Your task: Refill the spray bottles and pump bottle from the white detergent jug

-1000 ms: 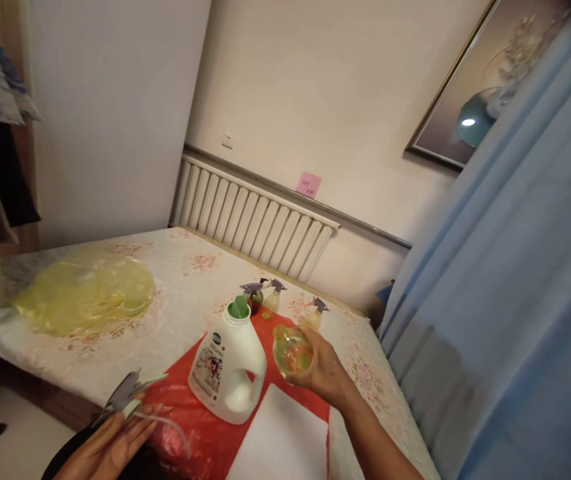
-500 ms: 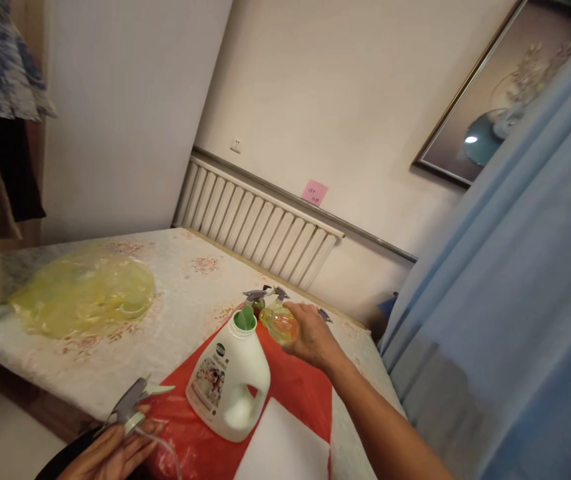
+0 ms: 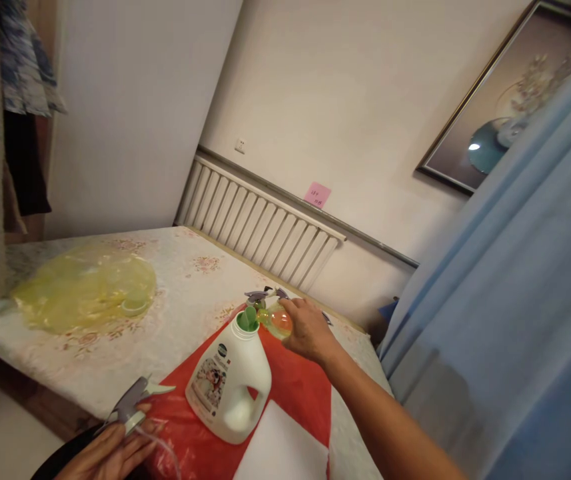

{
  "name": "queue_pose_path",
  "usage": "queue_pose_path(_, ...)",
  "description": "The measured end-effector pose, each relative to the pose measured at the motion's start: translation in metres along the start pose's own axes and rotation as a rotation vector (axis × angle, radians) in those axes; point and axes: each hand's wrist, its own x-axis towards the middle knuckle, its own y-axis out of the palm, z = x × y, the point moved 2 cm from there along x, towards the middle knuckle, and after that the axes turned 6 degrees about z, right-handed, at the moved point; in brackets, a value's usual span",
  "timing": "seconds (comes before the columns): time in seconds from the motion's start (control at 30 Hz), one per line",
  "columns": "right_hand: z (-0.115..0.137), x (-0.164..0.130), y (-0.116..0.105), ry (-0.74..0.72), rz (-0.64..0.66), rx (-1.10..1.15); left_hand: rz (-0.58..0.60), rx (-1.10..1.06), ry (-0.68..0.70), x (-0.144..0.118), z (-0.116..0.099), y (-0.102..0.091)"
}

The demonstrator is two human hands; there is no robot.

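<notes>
My right hand (image 3: 308, 330) grips a clear spray bottle (image 3: 277, 321) with yellow liquid, its trigger head off. The bottle is tipped to the left, its neck at the green spout (image 3: 248, 319) in the mouth of a white detergent jug (image 3: 232, 387). The jug stands upright on a red plastic bag (image 3: 300, 390), its handle toward the right. At lower left, my left hand (image 3: 110, 447) holds a grey-and-white spray trigger head (image 3: 134, 403), with its clear tube trailing over the red bag. Behind the jug stand other spray bottles (image 3: 259, 299), partly hidden.
A yellow plastic bag (image 3: 85, 287) and a pale round cap (image 3: 135, 305) lie on the left of the flowered cloth (image 3: 180, 267). White paper (image 3: 285, 447) lies by the jug. A radiator (image 3: 260, 223) runs behind; a blue curtain (image 3: 490, 300) hangs right.
My right hand has brought the tipped bottle slightly left and down, so its neck now meets the jug's spout. My left hand stays put with the trigger head.
</notes>
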Motion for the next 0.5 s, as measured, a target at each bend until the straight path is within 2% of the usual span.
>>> queue_pose_path(0.23, 0.0006, 0.0014, -0.0025, -0.010, 0.015, -0.057, -0.051, 0.113, 0.042, 0.0036, 0.0011, -0.0058)
queue_pose_path(0.5, 0.0002, 0.0021, -0.0053, -0.017, 0.027, -0.115, 0.022, 0.228, 0.073, 0.0013, 0.0015, -0.0037)
